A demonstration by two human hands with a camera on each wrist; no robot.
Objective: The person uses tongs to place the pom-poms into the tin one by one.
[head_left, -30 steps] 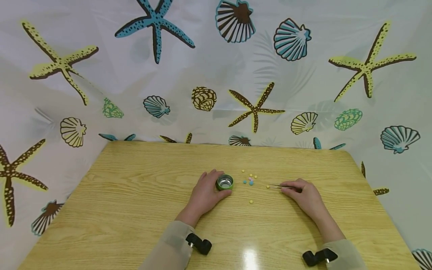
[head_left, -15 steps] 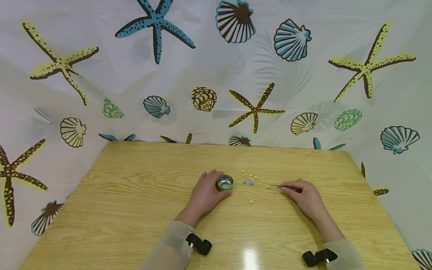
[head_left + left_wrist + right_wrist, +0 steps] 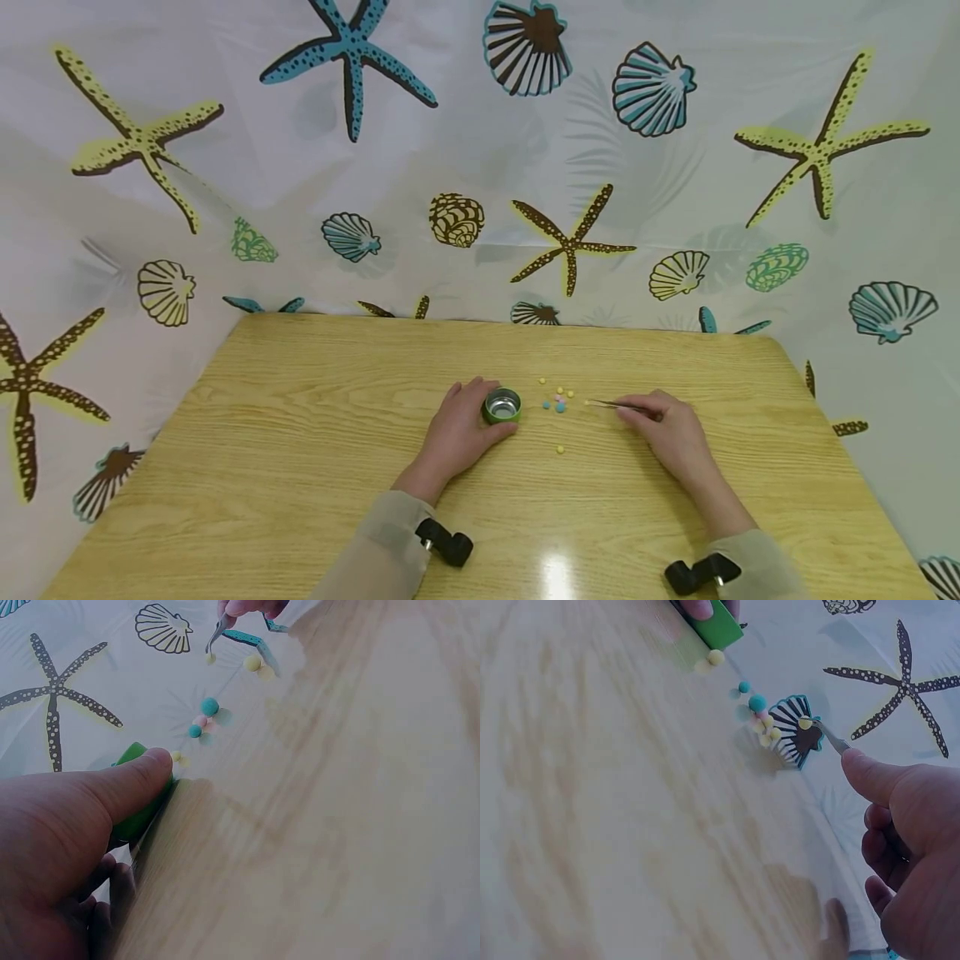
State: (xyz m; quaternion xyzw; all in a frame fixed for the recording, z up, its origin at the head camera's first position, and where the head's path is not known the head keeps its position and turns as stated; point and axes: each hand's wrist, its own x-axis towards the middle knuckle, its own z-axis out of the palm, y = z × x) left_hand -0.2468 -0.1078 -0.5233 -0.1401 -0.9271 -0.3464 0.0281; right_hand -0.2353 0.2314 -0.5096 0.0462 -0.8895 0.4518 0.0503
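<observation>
My left hand [image 3: 456, 429] holds a small green tin [image 3: 503, 422] upright on the table, thumb on the near side. The tin's metal inside shows in the head view. My right hand [image 3: 671, 433] pinches slim metal tweezers [image 3: 613, 405] pointing left. At their tips a yellow bead [image 3: 805, 723] is gripped, raised off the wood. Between the tin and the tweezers lie loose beads: a larger blue bead [image 3: 560, 407], a smaller blue bead [image 3: 546, 405], pink ones [image 3: 559, 399] and several yellow ones [image 3: 542, 381]. One yellow bead [image 3: 560, 449] sits apart, closer to me.
The wooden table [image 3: 300, 450] extends around both hands. Behind it hangs a pale cloth [image 3: 420, 150] printed with starfish and shells. A black wrist device [image 3: 444, 542] is on the left sleeve, and another black device [image 3: 702, 573] on the right.
The tweezers have lifted the yellow bead from the table and moved slightly left and up with my right hand. My left hand and the tin stay in place.
</observation>
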